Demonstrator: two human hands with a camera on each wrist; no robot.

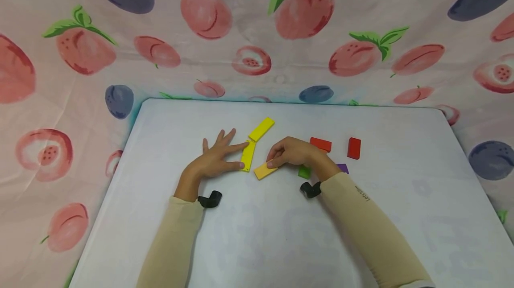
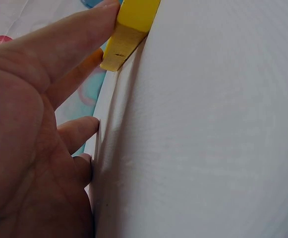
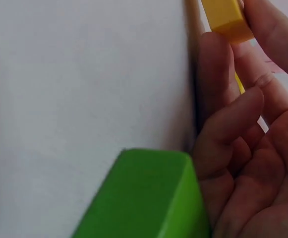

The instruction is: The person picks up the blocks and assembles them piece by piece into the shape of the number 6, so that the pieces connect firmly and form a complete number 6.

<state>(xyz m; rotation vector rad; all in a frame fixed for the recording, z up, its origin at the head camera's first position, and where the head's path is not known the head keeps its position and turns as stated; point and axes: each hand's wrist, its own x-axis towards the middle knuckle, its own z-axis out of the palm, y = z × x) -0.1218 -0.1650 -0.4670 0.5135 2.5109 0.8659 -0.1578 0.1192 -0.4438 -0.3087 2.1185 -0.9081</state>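
My left hand [image 1: 215, 158] lies with spread, mostly straight fingers beside a flat yellow block [image 1: 248, 156]. Its thumb and index finger touch that block near its two ends; the left wrist view shows the thumb against the yellow block [image 2: 139, 15]. A second yellow block [image 1: 262, 129] lies beyond, slanting right, its near end at the first one's far end. My right hand [image 1: 293, 152] pinches an orange-yellow block [image 1: 263, 171] between thumb and fingers, just right of the first yellow block. In the right wrist view, the orange-yellow block [image 3: 228, 20] shows at the fingertips.
Near my right wrist lie a green block [image 1: 304, 172] and a partly hidden purple block [image 1: 343, 168]. Two red blocks, one behind the right hand [image 1: 321, 144] and another farther right [image 1: 354, 148], lie on the white table [image 1: 257, 243]. Fruit-patterned cloth [image 1: 257, 20] hangs behind.
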